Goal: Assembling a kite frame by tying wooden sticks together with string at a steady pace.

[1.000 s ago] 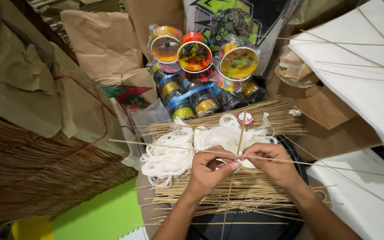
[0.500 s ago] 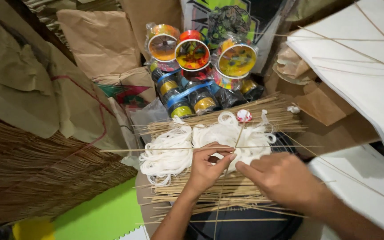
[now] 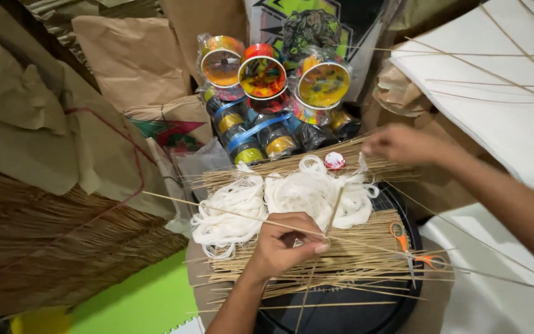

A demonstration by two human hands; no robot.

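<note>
My left hand pinches two thin bamboo sticks where they cross, over a flat bundle of sticks. Skeins of white string lie just beyond it. My right hand is stretched out to the far right end of the back stick bundle, near a small red and white spool; its fingers are curled and I cannot tell if they hold anything. Orange-handled scissors lie on the sticks to the right.
The sticks rest on a round black tray. Wrapped colourful thread reels stand at the back. White paper sheets with sticks lie on the right, brown paper and a pile of dry sticks on the left.
My right hand let go of the crossed sticks and reached up and to the right toward the back of the bundle. My left hand stays on the crossing.
</note>
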